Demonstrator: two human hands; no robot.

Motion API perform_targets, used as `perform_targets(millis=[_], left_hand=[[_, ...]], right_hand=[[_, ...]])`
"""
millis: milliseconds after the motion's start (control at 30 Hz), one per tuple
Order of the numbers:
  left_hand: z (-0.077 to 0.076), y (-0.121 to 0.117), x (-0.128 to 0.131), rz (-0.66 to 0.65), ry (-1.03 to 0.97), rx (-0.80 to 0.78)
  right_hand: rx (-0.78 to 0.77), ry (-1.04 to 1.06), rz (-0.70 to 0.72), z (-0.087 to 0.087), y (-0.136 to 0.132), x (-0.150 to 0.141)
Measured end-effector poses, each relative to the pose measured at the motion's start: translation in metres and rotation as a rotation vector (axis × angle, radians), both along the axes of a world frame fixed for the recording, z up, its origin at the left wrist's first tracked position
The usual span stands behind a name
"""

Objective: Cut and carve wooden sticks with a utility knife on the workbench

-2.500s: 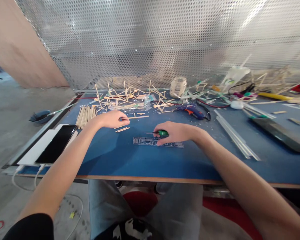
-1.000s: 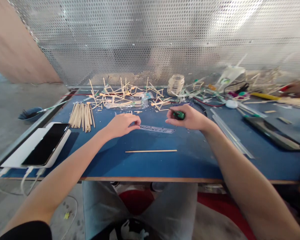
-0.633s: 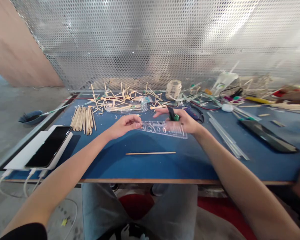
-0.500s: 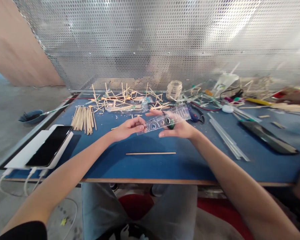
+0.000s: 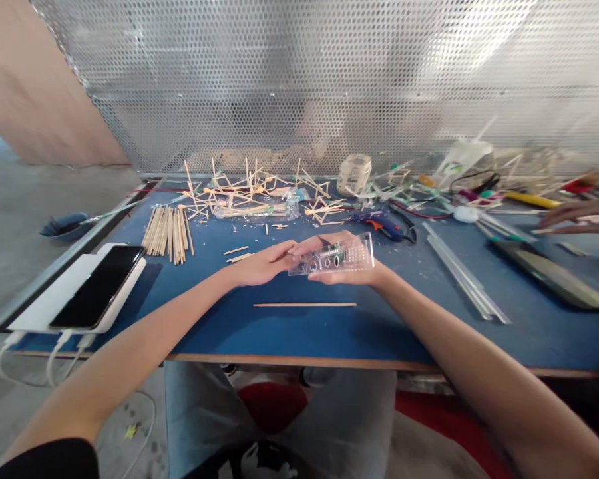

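A clear plastic stencil ruler (image 5: 357, 256) with cut-out shapes is held above the blue table. My right hand (image 5: 342, 276) is closed around it from behind, the thumb along its lower edge. Something dark green shows through the plastic in that hand; I cannot make out what it is. At the ruler's left end, the fingers of my left hand (image 5: 262, 266) are pressed together on it, close to the right fingertips. Below both hands, a thin wooden stick (image 5: 304, 305) lies crosswise on the table.
Left lie a phone (image 5: 100, 286) on a white box with cables and a bundle of sticks (image 5: 167, 233). Stick frames (image 5: 249, 189) line the back, near a glue gun (image 5: 387, 225). Clear glue sticks (image 5: 464, 273) and a black case (image 5: 549, 273) lie right, beside another person's hand (image 5: 584, 216).
The ruler has turned more level and faces me, and my right fingers have closed around it. My left hand has moved slightly right. Another person's hand has come in at the right.
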State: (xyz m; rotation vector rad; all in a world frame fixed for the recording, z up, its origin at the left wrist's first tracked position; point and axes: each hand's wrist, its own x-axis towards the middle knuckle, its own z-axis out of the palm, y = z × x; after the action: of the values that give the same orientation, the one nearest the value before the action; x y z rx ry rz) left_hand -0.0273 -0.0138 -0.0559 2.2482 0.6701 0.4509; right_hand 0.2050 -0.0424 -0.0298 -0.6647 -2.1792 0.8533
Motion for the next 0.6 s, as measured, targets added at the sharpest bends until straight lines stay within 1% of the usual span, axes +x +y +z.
perform_targets(millis=[67,100,167,200,233,333,367,400,467,533,600], left_hand=[[0.002,0.0,-0.001,0.018,-0.12,-0.051],[0.003,0.001,-0.002,0.052,-0.157,-0.031],[0.006,0.003,-0.007,0.145,-0.114,0.079],[0.008,0.004,-0.01,0.147,-0.043,0.12],[0.011,0.004,-0.012,0.107,0.04,0.127],[0.02,-0.003,-0.017,-0.128,0.261,0.092],[0.023,-0.007,-0.017,-0.17,0.317,0.109],[0.025,-0.011,-0.015,-0.188,0.363,0.136],[0.029,-0.02,-0.011,-0.178,0.426,0.201],[0.031,-0.025,-0.008,-0.15,0.47,0.253],[0.033,-0.023,-0.009,-0.12,0.511,0.302]], right_hand=[[0.0,0.039,-0.04,-0.001,0.0,0.0],[0.011,0.051,-0.089,-0.001,0.0,0.002],[0.047,0.045,-0.209,0.001,0.002,0.009],[0.061,0.031,-0.25,0.004,0.004,0.015],[0.065,0.005,-0.269,0.007,0.006,0.021],[0.047,-0.16,-0.241,0.015,0.015,0.042],[0.042,-0.232,-0.229,0.017,0.018,0.048],[0.033,-0.298,-0.219,0.019,0.021,0.052],[-0.013,-0.405,-0.197,0.019,0.027,0.059],[-0.101,-0.461,-0.185,0.017,0.03,0.064],[-0.179,-0.475,-0.193,0.016,0.032,0.067]])
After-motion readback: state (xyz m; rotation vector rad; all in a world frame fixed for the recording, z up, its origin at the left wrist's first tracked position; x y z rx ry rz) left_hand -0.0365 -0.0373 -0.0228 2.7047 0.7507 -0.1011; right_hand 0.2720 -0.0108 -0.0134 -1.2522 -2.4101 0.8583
